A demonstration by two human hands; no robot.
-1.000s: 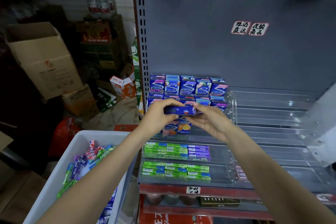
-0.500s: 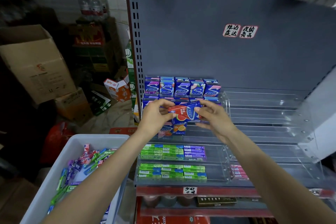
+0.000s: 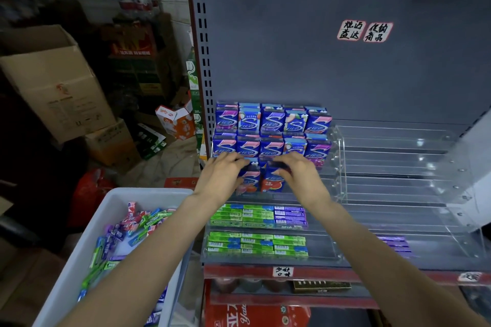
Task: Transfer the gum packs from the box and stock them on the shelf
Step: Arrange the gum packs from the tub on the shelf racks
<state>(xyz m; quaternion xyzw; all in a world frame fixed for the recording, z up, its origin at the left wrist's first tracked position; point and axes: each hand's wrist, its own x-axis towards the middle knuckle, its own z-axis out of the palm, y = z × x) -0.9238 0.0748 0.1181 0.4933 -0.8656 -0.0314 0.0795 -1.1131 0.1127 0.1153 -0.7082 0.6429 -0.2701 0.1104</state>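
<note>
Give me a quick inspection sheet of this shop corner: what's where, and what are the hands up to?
Surface: clear stepped rack on the grey shelf, right part unfilled.
Job's things: blue gum packs upright in rows at the rack's left; flat green and purple packs lower down; white box holding loose packs.
Clutter: cardboard cartons on the floor, left.
Grippers: left hand and right hand setting packs in the third row.
Cables: nothing seen.
Surroundings: two handwritten labels on the back panel.
</note>
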